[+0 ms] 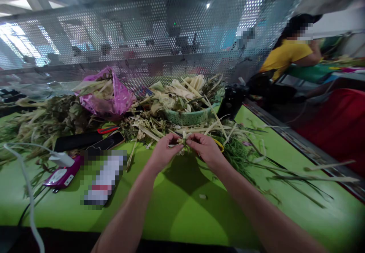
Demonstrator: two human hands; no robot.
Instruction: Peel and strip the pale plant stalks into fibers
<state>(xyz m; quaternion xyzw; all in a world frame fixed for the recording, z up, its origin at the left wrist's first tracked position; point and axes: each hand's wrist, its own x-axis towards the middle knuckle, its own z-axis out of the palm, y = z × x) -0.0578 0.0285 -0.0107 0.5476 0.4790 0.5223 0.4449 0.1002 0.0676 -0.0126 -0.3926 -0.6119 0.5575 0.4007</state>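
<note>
My left hand (164,151) and my right hand (207,149) meet above the middle of the green table. Between their thumbs and fingertips they pinch a small knotted piece of pale dried husk (183,142). Its ends stick up and hang a little below the fingers; the finer detail is too small to make out. Just behind the hands stands a green basket (186,118) heaped with dried husks (182,93). To the right of my right hand lies a pile of green stringy strands (236,156), with part of a yellow handle (219,145) beside it.
A purple plastic bag (121,97) of husks and heaps of dried leaves (54,120) stand at back left. Phones (110,140), a red-handled tool (108,129) and a corded purple power strip (64,175) lie left. A black container (232,101) stands beside the basket. A person (288,55) sits at right.
</note>
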